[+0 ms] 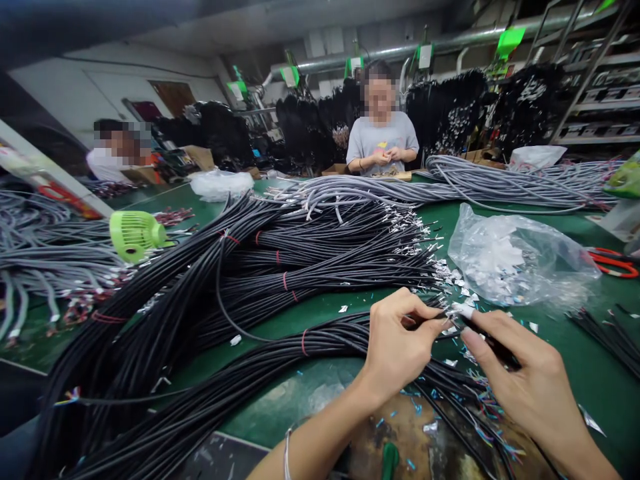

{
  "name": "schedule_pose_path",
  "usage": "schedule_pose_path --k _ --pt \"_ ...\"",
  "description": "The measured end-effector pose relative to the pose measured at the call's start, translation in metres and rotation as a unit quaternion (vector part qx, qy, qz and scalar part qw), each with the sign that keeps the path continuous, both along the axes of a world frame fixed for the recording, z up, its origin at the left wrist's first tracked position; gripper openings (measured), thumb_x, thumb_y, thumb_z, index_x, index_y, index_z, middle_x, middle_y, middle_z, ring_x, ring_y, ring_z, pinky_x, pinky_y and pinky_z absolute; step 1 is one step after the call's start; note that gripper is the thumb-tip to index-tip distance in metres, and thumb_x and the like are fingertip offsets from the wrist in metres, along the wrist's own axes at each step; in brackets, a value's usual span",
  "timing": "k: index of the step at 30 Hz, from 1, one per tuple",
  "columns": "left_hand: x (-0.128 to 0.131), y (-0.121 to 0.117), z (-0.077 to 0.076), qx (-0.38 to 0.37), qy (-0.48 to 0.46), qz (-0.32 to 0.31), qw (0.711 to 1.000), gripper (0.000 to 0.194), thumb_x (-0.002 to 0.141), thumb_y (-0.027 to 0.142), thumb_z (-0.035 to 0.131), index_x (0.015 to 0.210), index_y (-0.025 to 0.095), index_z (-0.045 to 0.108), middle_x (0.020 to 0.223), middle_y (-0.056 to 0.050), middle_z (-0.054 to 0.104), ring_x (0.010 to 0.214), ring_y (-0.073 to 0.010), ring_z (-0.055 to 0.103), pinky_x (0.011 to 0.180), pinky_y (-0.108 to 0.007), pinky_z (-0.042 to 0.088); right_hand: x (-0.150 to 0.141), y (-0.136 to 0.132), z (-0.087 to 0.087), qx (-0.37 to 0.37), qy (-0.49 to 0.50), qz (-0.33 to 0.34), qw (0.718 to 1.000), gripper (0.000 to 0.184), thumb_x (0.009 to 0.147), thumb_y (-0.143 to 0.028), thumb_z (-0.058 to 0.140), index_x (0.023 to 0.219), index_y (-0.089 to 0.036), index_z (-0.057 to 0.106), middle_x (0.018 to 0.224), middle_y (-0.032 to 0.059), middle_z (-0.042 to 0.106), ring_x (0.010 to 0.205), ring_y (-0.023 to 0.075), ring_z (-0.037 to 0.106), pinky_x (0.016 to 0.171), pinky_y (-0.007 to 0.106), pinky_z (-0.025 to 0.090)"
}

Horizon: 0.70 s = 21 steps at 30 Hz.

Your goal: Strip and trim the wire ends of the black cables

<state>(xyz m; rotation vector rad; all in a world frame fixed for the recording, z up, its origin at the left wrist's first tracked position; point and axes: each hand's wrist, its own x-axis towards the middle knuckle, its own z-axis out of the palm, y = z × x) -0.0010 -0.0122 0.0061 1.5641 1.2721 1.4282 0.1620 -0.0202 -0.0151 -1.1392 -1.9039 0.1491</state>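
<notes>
My left hand pinches the end of a black cable between thumb and index finger. Close against that end, my right hand has its fingers curled, with a white wrap on one fingertip. Something dark lies inside the right hand's grip; its kind is hidden. Below both hands run black cables with stripped, coloured wire ends. A bundle of black cables, tied with a red band, passes behind my left wrist.
More tied black cable bundles cover the left and middle of the green table. A clear plastic bag holds white scraps. Red-handled scissors lie right, a green fan stands left. Grey cables lie before a co-worker.
</notes>
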Motion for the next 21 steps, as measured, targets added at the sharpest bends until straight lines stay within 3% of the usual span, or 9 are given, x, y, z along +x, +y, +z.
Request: schedule_pose_path --k 6,13,15,21 --pt "0.000 -0.001 -0.003 0.034 0.040 0.004 0.999 0.010 0.069 0.017 0.071 0.061 0.015 0.065 0.061 0.002 0.053 0.055 -0.0087 0.049 0.049 -0.020 0.037 -0.001 -0.001 0.002 -0.001 0.022 0.019 1.000 0.013 0.084 -0.021 0.057 0.093 -0.022 0.066 0.087 0.0028 0.067 0.077 0.0167 0.064 0.069 0.026 0.050" --pt "0.001 -0.003 -0.003 0.071 0.102 0.025 0.992 0.009 0.072 0.016 0.069 0.063 0.015 0.067 0.061 0.001 0.055 0.055 -0.0097 0.049 0.052 -0.022 0.037 0.003 0.001 0.006 -0.068 0.035 0.018 0.997 0.017 0.083 -0.031 0.058 0.087 -0.020 0.070 0.084 0.0048 0.068 0.076 0.0189 0.064 0.056 0.025 0.051" --pt "-0.001 -0.001 0.000 0.076 0.124 -0.001 0.989 0.006 0.074 0.017 0.068 0.069 0.015 0.070 0.063 0.000 0.058 0.056 -0.0102 0.050 0.053 -0.022 0.037 0.004 0.001 0.006 -0.081 0.039 0.012 0.996 0.018 0.083 -0.033 0.058 0.085 -0.020 0.070 0.083 0.0046 0.068 0.075 0.0184 0.064 0.055 0.024 0.050" --pt "-0.012 0.004 0.012 0.008 0.148 -0.178 0.973 0.023 0.085 0.019 0.054 0.070 0.014 0.071 0.057 0.000 0.055 0.055 -0.0100 0.048 0.053 -0.021 0.036 0.010 0.003 0.008 -0.063 0.056 -0.001 0.996 0.017 0.080 -0.034 0.061 0.085 -0.020 0.070 0.081 0.0040 0.068 0.072 0.0180 0.063 0.062 0.027 0.052"
